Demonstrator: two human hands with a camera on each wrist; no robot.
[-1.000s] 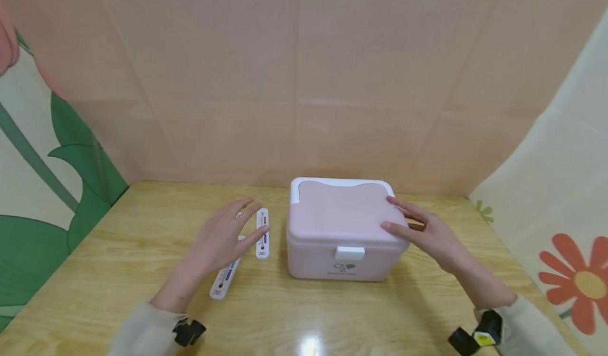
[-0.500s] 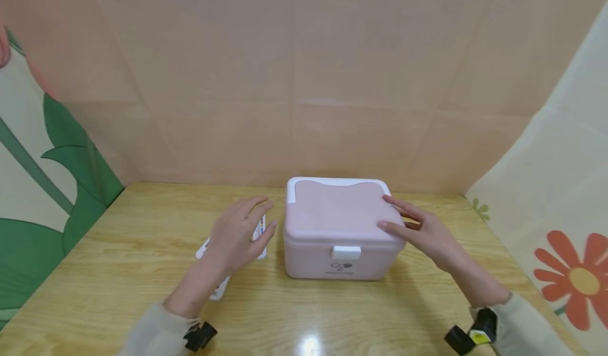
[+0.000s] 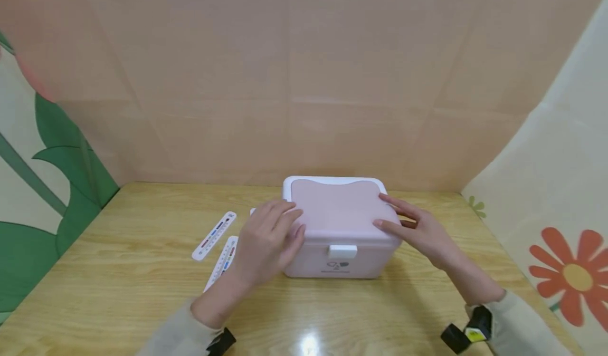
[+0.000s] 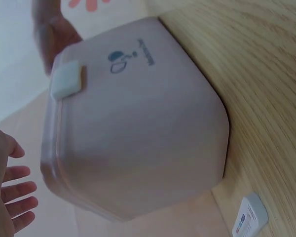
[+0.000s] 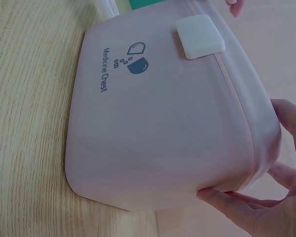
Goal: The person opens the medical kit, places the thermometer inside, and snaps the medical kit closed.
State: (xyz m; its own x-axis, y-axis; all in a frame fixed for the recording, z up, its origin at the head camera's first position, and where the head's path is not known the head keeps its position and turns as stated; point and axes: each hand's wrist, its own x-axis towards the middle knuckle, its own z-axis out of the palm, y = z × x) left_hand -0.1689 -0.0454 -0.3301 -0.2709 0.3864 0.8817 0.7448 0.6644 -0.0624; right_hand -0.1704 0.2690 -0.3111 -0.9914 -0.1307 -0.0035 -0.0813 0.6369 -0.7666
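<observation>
A pink medicine chest (image 3: 342, 208) with a white-edged lid stands closed on the table, its white latch (image 3: 342, 251) in front. In the right wrist view its printed label (image 5: 138, 65) reads "Medicine Chest". My right hand (image 3: 423, 234) rests on the chest's right end, thumb and a finger on the lid, other fingers against the side. My left hand (image 3: 268, 240), holding nothing, is near the left end, fingers loosely bent. In the left wrist view those fingers (image 4: 19, 191) stand apart from the lid. White strip thermometers (image 3: 214, 236) lie to the left, one partly behind my left hand.
The wood-grain table (image 3: 157, 229) reaches back to a plain pinkish backdrop (image 3: 285, 82). Patterned cloths hang at both sides, with green leaves (image 3: 66, 134) on the left and a red flower (image 3: 577, 277) on the right. A black wrist camera (image 3: 467, 330) sits on the right sleeve.
My left hand has moved right, from over the thermometers to the chest's left end, uncovering the thermometers on the left. My right hand stays at the chest's right end. The head view has shifted slightly.
</observation>
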